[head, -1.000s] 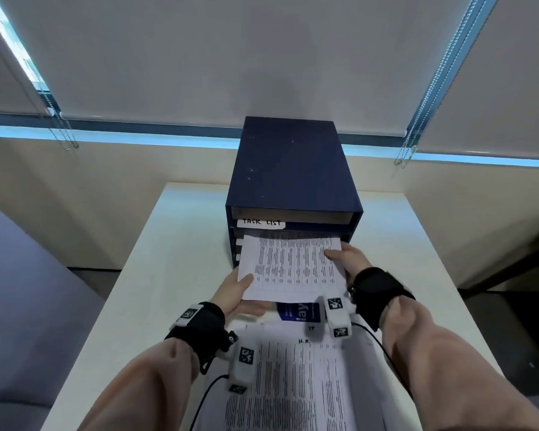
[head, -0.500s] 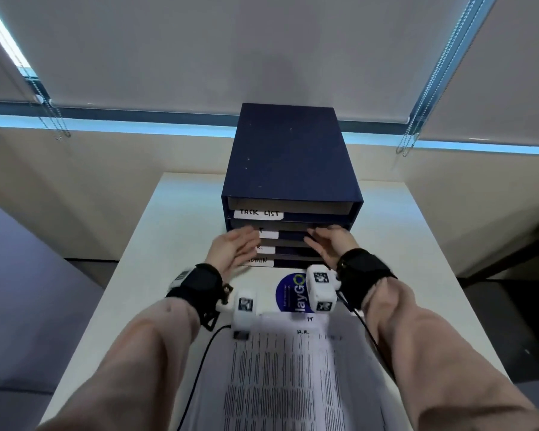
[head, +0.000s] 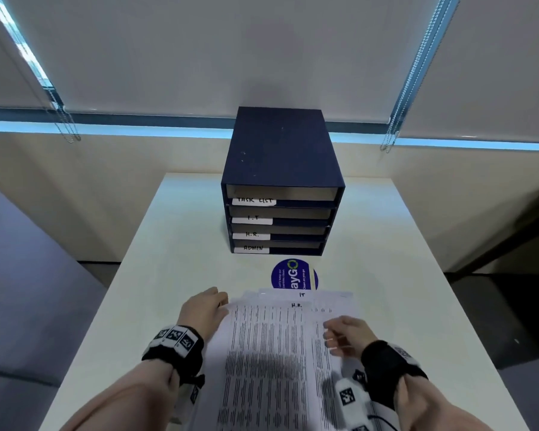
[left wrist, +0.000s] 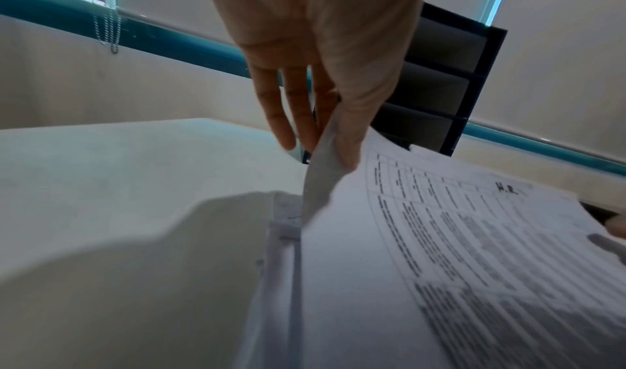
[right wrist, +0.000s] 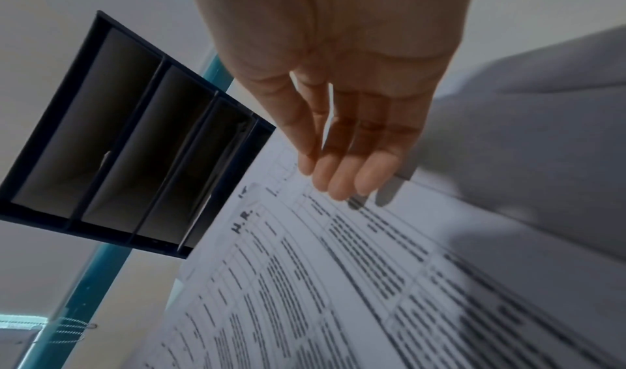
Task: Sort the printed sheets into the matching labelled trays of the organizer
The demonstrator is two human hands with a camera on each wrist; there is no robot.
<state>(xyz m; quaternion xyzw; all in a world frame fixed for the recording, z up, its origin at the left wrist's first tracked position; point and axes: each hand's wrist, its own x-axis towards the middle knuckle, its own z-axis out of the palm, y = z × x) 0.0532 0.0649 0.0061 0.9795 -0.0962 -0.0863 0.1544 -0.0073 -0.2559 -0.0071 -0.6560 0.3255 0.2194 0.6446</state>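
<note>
The dark blue organizer point(head: 280, 150) stands at the table's far middle, its four trays labelled TASK LIST, I.T, H.R. and ADMIN from the top down. Near me lies a stack of printed sheets, and the top sheet point(head: 271, 353) is marked H.R. My left hand point(head: 204, 309) pinches that sheet's far left corner between thumb and fingers, and the corner curls up off the stack point(left wrist: 325, 187). My right hand point(head: 339, 334) is over the sheet's right side with fingers straight, the fingertips point(right wrist: 338, 184) just above or on the paper, holding nothing. A sheet marked IT point(head: 302, 294) peeks out underneath.
A round blue sticker point(head: 293, 275) lies on the white table point(head: 175, 244) between the stack and the organizer. Bare tabletop runs along both sides of the organizer. A wall with roller blinds point(head: 199, 57) stands behind it, and the floor drops away left and right.
A second ago both hands held a sheet at the organizer's front, then let it go into a tray. Both hands have come back to the stack, and the left now pinches the H.R. sheet's corner.
</note>
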